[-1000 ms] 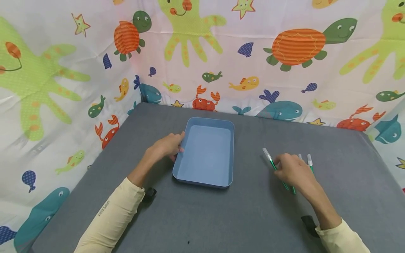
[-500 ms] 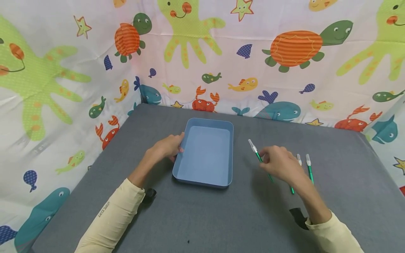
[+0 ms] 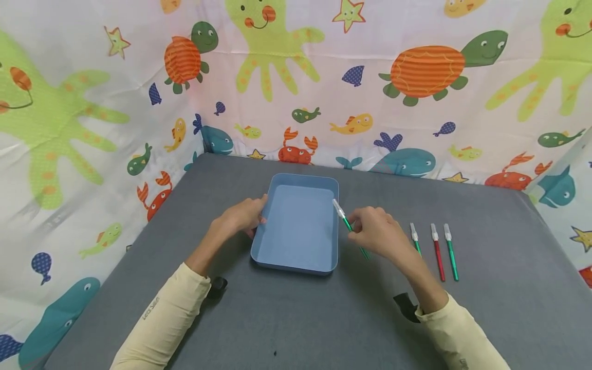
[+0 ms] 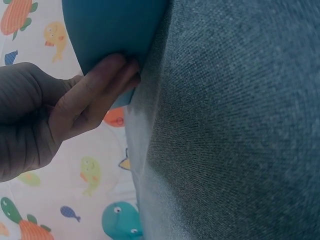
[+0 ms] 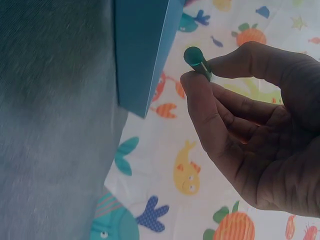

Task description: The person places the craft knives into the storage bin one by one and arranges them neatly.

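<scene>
A shallow blue tray [image 3: 300,226] lies on the grey table. My left hand [image 3: 242,216] grips its left side; in the left wrist view the fingers [image 4: 102,82] lie against the outer wall, the thumb mostly hidden behind them. At the tray's right side, my right hand [image 3: 376,231] pinches a slim green craft knife [image 3: 346,222] with a clear cap between thumb and forefinger. The cap end points away from me and overlaps the tray's right rim. In the right wrist view the knife's round green butt [image 5: 193,56] shows above the fingertips, beside the tray wall [image 5: 140,55].
To the right of my right hand lie a green craft knife [image 3: 414,237], a red one [image 3: 438,254] and another green one [image 3: 452,257], all clear-capped. A sea-animal curtain [image 3: 277,46] stands along the table's back and left edges.
My right hand has lifted the green knife from beside the others and carried it left to the tray's right rim. My left hand stays on the tray.
</scene>
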{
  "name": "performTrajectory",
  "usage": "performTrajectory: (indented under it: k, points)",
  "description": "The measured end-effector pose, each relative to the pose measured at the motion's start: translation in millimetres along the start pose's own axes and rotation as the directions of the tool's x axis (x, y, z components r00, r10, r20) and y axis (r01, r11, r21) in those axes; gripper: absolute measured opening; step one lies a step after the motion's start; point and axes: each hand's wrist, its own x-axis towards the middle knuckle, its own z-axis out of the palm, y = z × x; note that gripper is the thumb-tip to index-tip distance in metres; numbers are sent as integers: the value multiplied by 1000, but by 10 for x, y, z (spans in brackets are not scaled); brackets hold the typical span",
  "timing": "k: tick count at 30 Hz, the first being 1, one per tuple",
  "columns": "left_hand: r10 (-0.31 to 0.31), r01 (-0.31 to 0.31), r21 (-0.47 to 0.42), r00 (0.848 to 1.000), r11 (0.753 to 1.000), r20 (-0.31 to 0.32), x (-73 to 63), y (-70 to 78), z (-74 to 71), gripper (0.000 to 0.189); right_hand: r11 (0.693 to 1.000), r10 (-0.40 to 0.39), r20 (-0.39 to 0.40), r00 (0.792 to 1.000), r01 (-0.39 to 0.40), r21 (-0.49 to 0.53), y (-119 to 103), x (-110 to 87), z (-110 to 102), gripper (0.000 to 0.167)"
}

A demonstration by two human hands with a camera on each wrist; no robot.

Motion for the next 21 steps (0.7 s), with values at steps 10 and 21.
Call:
performTrajectory:
  k: [10, 21]
  points:
    - [13, -14, -22, 1000, 1000, -12, -36, -1, 18, 78, 999, -25, 29, 999, 26, -29, -260, 227, 203, 27]
    - [13, -14, -54, 1000, 998, -7, -29, 12, 29, 78, 999, -11, 195, 981, 2, 44, -580, 502, 454, 22]
